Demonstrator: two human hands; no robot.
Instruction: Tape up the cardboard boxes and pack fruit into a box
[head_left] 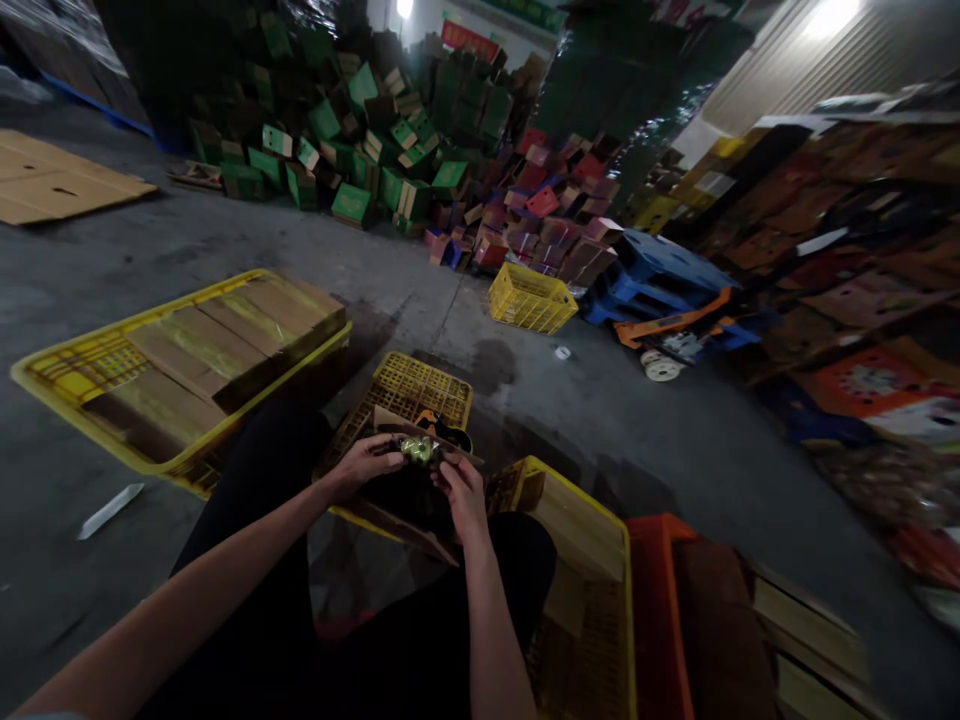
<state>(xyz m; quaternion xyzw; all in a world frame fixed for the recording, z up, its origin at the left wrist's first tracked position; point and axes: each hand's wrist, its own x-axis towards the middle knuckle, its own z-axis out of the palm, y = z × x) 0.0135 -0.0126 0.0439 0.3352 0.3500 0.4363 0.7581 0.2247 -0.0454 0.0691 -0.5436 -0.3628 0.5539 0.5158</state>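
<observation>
Both hands meet in front of me above an open cardboard box [412, 535] with a dark inside. Between them is a small shiny yellow-green bundle [420, 450] with dark parts at its ends; its kind is too blurred to make out. My left hand [367, 465] is closed on the bundle's left end, thumb and fingers pinched. The right end is pinched by the fingers of my right hand [461, 490]. Just beyond lies an orange and black object [442, 428], partly hidden. Under the box an upturned-looking yellow crate [427, 385] shows its grid.
At left, a yellow crate [82, 420] holds taped cardboard boxes [217, 340]. Close on my right are another yellow crate [630, 590] and an orange crate [660, 620]. Farther off are a yellow basket [531, 300], a pallet jack [675, 325], blue pallets [660, 265] and heaped green boxes [352, 203].
</observation>
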